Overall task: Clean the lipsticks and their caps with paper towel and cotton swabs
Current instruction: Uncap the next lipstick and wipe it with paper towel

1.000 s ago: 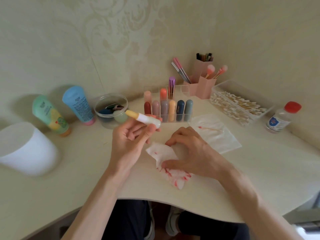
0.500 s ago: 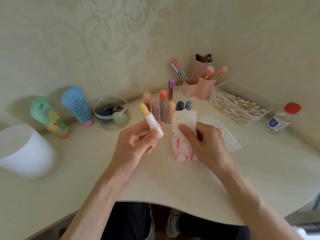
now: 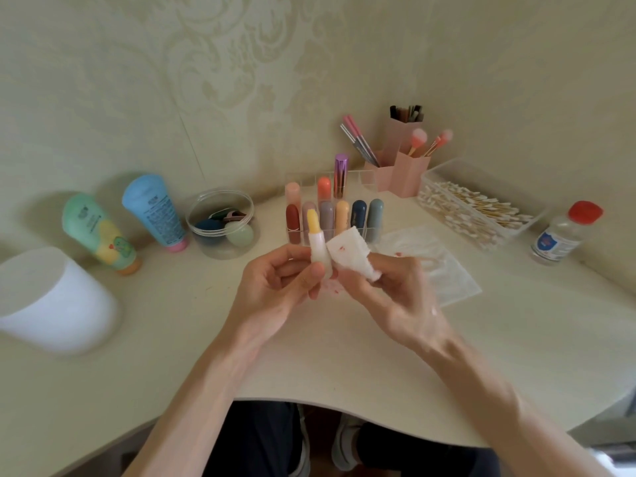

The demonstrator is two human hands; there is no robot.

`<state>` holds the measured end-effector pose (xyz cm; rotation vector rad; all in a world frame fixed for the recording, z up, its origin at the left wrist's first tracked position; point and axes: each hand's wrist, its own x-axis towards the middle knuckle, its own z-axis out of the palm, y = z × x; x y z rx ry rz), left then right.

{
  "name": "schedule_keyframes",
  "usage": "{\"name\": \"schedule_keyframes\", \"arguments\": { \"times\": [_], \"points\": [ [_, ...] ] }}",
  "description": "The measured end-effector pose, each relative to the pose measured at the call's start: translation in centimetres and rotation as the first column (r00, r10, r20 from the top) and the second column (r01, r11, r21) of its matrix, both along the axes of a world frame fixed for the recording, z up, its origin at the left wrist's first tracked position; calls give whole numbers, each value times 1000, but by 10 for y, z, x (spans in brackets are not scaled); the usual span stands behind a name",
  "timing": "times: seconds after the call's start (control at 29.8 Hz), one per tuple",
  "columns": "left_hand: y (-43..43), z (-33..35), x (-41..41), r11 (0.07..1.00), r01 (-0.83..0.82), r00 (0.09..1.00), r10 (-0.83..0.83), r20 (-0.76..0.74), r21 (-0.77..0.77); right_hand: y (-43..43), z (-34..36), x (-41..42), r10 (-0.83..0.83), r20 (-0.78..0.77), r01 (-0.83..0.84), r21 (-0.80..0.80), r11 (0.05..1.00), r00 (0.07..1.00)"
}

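1. Wiping down the tube looks like the step in hand: the yellow lipstick stands upright in its white tube, held above the worktop, just in front of the clear organiser with the other lipsticks
2. To do it well I'd switch to a fresh patch of the paper towel, since it already shows red smears, and run it round the white tube, not over the soft yellow tip, which looks easy to dent or smudge
3. Go light on pressure and turn the tube with the holding fingers while the towel sits against it
4. On the grip, the left hand has fingers and thumb curled round the lower tube, pinching it, not spread at all
5. Then the right hand is closed on the folded towel, pinching it, and the towel's edge touches the side of the tube
6. Off to the right, well apart, the cotton swabs sit in their box, handy for the rim
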<state>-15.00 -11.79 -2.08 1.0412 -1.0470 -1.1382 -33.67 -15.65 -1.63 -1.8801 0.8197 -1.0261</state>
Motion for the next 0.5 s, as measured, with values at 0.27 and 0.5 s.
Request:
{"name": "schedule_keyframes", "arguments": {
  "times": [0.27, 0.5],
  "points": [
    [0, -4, 1, 1000, 3, 996, -3, 86, 7, -4, -2, 3, -9, 226, -58, 284, 957, 974],
    [0, -5, -2, 999, 23, 998, -22, 57, -27, -6, -2, 2, -73, 346, -39, 304, 952, 935]
  ]
}}
